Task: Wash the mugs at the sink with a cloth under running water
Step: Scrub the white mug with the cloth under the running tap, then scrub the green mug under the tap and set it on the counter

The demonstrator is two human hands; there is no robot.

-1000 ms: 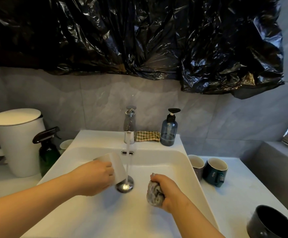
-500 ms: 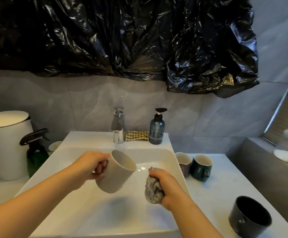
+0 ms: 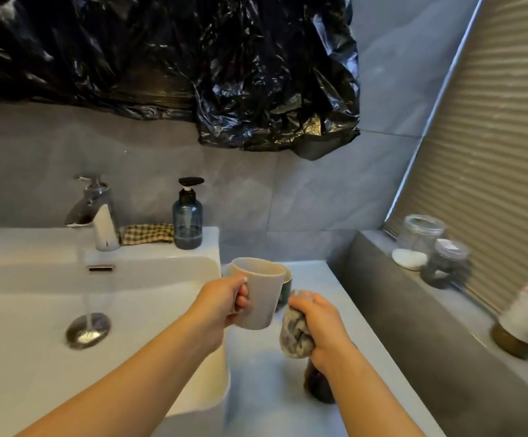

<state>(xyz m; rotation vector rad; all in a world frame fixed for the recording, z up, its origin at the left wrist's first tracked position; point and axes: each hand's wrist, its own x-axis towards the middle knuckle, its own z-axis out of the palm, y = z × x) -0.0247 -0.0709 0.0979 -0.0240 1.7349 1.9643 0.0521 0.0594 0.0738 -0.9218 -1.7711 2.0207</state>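
Your left hand (image 3: 221, 299) grips the mug (image 3: 262, 298) by its handle, near upright, mouth up; right hand (image 3: 322, 323) clenches the cloth (image 3: 294, 337).

The far wall (image 3: 291, 197) was faced in grey tile and partly covered by crumpled black plastic sheeting (image 3: 162, 58). At the right, a pleated blind (image 3: 496, 146) was drawn above a grey ledge (image 3: 392, 310).

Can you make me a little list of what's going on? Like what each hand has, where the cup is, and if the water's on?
Left hand: holds the beige mug by its handle
Right hand: grips a balled-up grey cloth
Mug's place: in the air, just right of the sink, above the counter
Tap: on, water running onto the drain
Behind the sink: soap bottle, checked cloth
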